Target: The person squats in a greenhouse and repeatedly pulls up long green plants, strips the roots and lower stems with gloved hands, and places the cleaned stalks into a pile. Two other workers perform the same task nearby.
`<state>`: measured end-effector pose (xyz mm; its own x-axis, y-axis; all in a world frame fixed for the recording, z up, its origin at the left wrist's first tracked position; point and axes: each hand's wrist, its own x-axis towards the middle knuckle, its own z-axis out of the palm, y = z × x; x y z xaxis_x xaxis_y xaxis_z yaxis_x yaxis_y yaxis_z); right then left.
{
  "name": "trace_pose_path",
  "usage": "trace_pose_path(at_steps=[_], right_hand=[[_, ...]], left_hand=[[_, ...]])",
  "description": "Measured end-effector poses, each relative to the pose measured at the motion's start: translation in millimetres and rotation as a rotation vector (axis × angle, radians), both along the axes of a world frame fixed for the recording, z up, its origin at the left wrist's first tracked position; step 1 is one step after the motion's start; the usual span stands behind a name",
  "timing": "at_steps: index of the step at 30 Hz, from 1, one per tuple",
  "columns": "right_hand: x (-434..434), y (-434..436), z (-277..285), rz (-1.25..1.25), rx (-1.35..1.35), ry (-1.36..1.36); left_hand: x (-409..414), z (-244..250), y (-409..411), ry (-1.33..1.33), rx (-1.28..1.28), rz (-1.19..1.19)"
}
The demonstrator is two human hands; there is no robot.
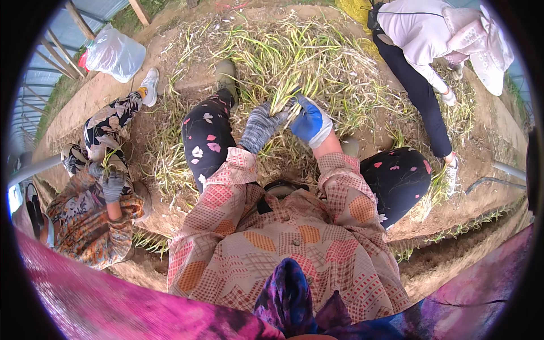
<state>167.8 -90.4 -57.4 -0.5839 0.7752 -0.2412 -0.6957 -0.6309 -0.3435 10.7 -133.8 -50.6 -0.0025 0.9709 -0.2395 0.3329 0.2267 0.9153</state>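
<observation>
My left hand (261,126), in a grey striped knit glove, grips a small bunch of pale-stemmed green shoots (284,94) with leaf tips pointing up and away from me. Close on its right, my right hand (309,120), in a glove with a blue coated palm, has its fingers closed on the lower stems of the bunch. Beneath and beyond both hands, a broad layer of loose green and yellowish leafy shoots (272,46) lies on the soil between and past my knees. The exact grip of the right fingertips is partly hidden by the stems.
At the left a person with grey gloves (111,182) holds a few shoots. Another person in a white top (418,32) bends over shoots at the upper right. A plastic bag (114,53) stands at the upper left beside wooden posts. Yellow netting (359,17) lies at the top.
</observation>
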Motion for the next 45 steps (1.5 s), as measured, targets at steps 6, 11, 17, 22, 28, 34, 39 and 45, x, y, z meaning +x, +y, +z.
trace_pose_path(at_steps=[6, 11, 17, 22, 28, 34, 39, 45], right_hand=[[-4.0, 2.2, 3.7, -0.187, -0.127, 0.145], [-11.1, 2.9, -10.6, -0.222, -0.077, 0.169], [-2.9, -8.1, 4.2, -0.088, 0.173, 0.011], [8.6, 3.6, 3.3, -0.215, -0.142, 0.042], [28.3, 13.1, 34.9, 0.459, 0.638, -1.483], [128.7, -6.2, 205.5, 0.046, 0.954, -1.464], [300.4, -60.2, 153.0, -0.591, 0.479, -0.641], [356.5, -247.5, -86.5, -1.085, -0.851, -0.630]], left_hand=[[13.9, 3.8, -13.2, -0.348, -0.043, 0.332], [43.0, 13.6, -18.2, -0.575, -0.195, 0.617], [41.5, -1.4, -11.5, -0.591, -0.086, 0.500], [3.8, 5.4, -12.1, -0.903, -0.081, 0.725], [-7.6, 11.7, 5.9, -0.968, -0.120, 0.595], [-24.9, 8.7, 1.9, -0.989, -0.216, 0.477], [-14.7, 5.8, 5.1, -1.011, -0.360, 0.463], [-14.8, -3.9, 18.0, -1.020, -0.424, 0.402]])
